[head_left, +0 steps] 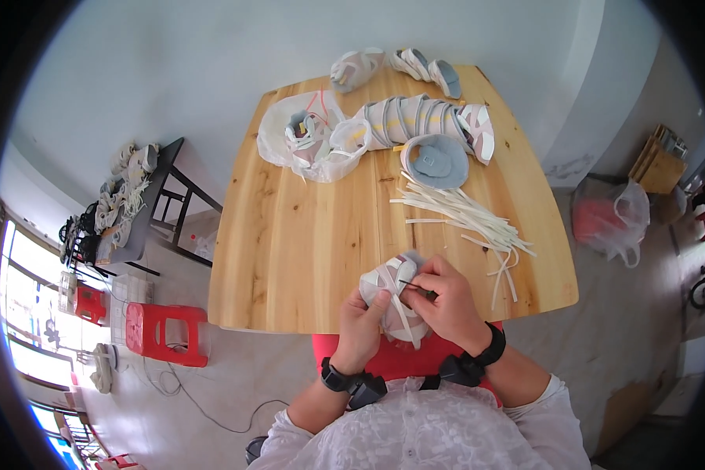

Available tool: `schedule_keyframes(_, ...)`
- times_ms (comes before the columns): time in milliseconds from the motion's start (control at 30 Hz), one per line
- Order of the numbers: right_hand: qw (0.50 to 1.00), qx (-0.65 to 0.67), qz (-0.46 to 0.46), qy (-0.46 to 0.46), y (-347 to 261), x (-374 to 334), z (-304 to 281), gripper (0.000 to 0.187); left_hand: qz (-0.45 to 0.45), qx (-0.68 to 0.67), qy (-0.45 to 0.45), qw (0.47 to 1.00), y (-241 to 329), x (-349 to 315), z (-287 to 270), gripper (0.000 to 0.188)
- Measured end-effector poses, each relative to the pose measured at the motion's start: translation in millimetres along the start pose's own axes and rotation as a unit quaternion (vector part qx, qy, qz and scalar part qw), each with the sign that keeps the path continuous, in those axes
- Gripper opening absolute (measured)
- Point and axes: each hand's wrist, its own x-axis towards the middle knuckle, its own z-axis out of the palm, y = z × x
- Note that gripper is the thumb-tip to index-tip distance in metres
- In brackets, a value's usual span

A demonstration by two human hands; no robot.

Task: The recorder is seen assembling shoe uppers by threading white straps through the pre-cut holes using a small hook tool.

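Near the table's front edge, my left hand point(360, 325) is closed around the side of a pale pink and white shoe upper point(377, 280). A white lace point(400, 307) runs along the front of the upper. My right hand point(451, 307) pinches a thin pointed tool with a dark handle point(425, 294). Its tip meets the upper by the lacing, though the exact contact is too small to make out. Beyond my hands lies a loose bundle of flat white laces point(466, 210), its ends fanned toward me.
Behind the laces stands a grey-lined upper point(437, 163), beside a long nested row of uppers point(407, 117). A clear plastic bag point(274, 149) holds a laced upper point(309, 141). More uppers point(358, 69) sit at the wooden table's point(305, 243) far edge. A red stool point(145, 329) stands left.
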Motion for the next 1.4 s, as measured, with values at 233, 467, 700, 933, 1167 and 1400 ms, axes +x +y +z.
schedule_keyframes(233,0.991,0.117,-0.009,-0.069,8,4,4,0.016,-0.026,-0.010,-0.022,0.999,3,-2,-5,0.030)
schedule_keyframes(467,0.992,0.078,-0.027,-0.093,1,9,-3,0.010,-0.065,0.049,-0.071,0.994,3,-4,-8,0.031)
schedule_keyframes(700,0.998,-0.036,-0.010,-0.055,-8,3,-1,0.010,-0.017,0.020,-0.022,0.999,-4,-5,-2,0.023)
schedule_keyframes(933,0.986,-0.142,-0.002,0.086,12,19,-9,0.009,0.040,0.047,-0.009,0.998,3,-6,2,0.022)
schedule_keyframes(1167,0.995,-0.082,-0.010,-0.060,-18,12,-24,0.010,0.014,0.019,-0.023,0.999,9,-2,-8,0.025)
schedule_keyframes(1400,0.994,0.011,-0.039,-0.100,-10,16,-7,0.014,0.020,-0.012,-0.030,0.999,-1,-2,-6,0.028)
